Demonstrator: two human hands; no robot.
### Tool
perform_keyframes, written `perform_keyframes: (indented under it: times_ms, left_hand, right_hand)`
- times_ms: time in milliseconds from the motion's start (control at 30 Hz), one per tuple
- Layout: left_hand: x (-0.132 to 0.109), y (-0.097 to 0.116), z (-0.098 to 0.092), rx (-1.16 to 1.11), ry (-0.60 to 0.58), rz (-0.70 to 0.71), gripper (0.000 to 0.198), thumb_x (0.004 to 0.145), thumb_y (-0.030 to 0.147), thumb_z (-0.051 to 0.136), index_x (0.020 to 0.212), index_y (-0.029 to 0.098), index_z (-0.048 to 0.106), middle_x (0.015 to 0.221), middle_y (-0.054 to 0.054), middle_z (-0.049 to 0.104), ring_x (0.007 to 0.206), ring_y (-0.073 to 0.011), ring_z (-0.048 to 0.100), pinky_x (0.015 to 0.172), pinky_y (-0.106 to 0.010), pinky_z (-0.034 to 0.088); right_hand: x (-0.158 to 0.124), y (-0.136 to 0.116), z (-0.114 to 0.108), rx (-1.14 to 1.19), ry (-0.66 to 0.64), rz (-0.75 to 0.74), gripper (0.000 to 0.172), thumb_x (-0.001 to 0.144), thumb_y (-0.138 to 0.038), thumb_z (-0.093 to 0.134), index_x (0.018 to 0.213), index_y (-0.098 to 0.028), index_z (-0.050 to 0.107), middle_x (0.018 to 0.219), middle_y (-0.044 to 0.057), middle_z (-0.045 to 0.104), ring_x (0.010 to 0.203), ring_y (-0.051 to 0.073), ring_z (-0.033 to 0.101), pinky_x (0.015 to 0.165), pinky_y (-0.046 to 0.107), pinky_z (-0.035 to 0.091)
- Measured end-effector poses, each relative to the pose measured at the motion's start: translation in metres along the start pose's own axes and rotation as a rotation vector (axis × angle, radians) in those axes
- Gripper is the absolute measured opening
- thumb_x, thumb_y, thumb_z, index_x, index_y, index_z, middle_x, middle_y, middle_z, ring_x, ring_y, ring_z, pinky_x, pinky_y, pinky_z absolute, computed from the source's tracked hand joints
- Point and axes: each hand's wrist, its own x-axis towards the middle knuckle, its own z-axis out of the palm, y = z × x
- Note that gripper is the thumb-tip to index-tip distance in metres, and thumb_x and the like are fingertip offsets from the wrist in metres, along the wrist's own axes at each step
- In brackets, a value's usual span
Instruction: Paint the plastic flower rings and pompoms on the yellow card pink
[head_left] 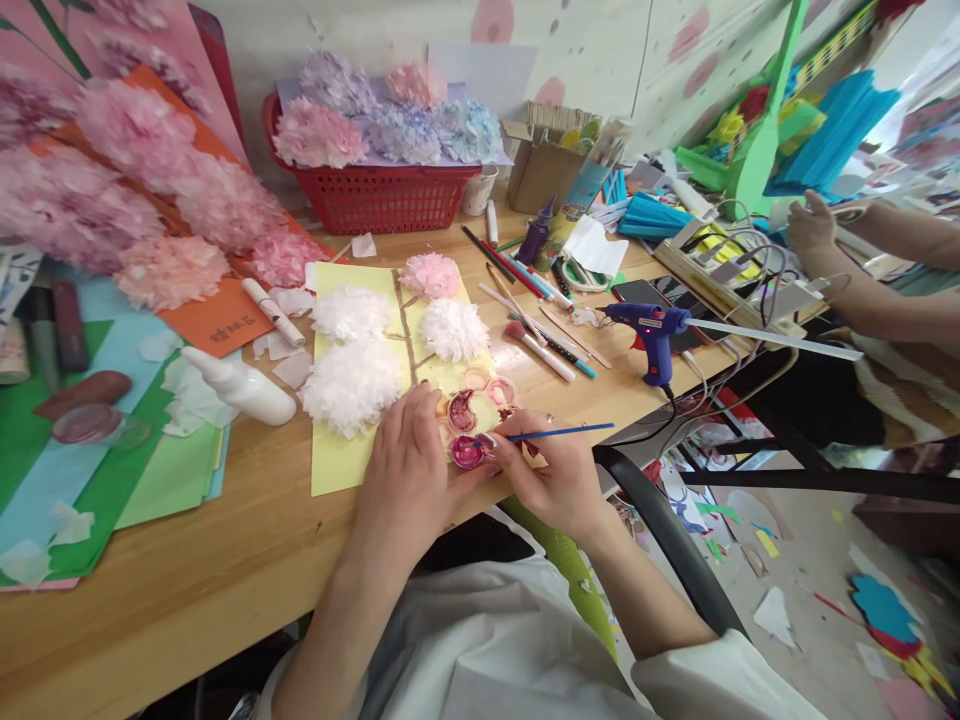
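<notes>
"What are you holding?"
"By the yellow paper's [337, 472] near right corner, my right hand [555, 470] is pinching a brush [574, 431]; my left hand [411, 450] is gripping the paint tray [467, 453]."
"How's the brush handling?"
"Probably light, stiff; I'd be pinching its slim handle low."

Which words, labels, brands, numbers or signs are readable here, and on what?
No text can be read with certainty.
Orange paper: dark characters, too blurred to read.
Glue gun: a small pale label, print too small to read.
</notes>
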Motion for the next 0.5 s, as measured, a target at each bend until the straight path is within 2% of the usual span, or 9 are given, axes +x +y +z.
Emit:
perform_keyframes:
  times_ms: [167,267,367,500]
  left_hand:
    - [-0.0002,-0.0004,0.0007,-0.006,-0.001,-0.002,0.082,0.084,0.053,0.070,0.141,0.008,0.031,0.132,-0.028,0.055,0.128,-0.0422,0.053,0.099,-0.060,0.051]
    - [-0.0003,-0.0011,0.0004,-0.002,-0.004,0.010,0.082,0.084,0.051,0.071,0.141,0.008,0.031,0.133,-0.028,0.055,0.128,-0.0423,0.054,0.100,-0.060,0.051]
    - [-0.0006,-0.0016,0.0002,0.003,0.005,0.018,0.081,0.084,0.048,0.072,0.142,0.009,0.030,0.133,-0.029,0.055,0.129,-0.0428,0.053,0.100,-0.060,0.051]
    - [-0.0010,-0.0017,0.0000,0.022,0.006,0.029,0.080,0.085,0.047,0.071,0.141,0.007,0.031,0.132,-0.030,0.056,0.127,-0.0441,0.054,0.098,-0.061,0.052]
  right_hand:
    - [-0.0006,-0.0007,-0.0029,0.041,0.001,0.050,0.014,0.093,-0.021,0.055,0.081,-0.021,0.059,0.066,0.001,0.066,0.055,0.013,0.055,0.054,0.025,0.042]
    - [0.0012,-0.0011,-0.0047,0.061,-0.081,0.087,0.015,0.093,-0.023,0.055,0.080,-0.020,0.059,0.061,-0.001,0.062,0.051,0.012,0.051,0.051,0.024,0.039]
    - [0.0027,-0.0007,-0.0057,0.087,-0.075,0.144,0.015,0.094,-0.025,0.054,0.081,-0.020,0.058,0.062,-0.001,0.061,0.051,0.011,0.051,0.050,0.023,0.038]
    - [0.0040,0.0007,-0.0071,0.078,-0.166,0.158,0.014,0.094,-0.024,0.052,0.081,-0.020,0.056,0.060,-0.002,0.057,0.050,0.011,0.048,0.049,0.023,0.035]
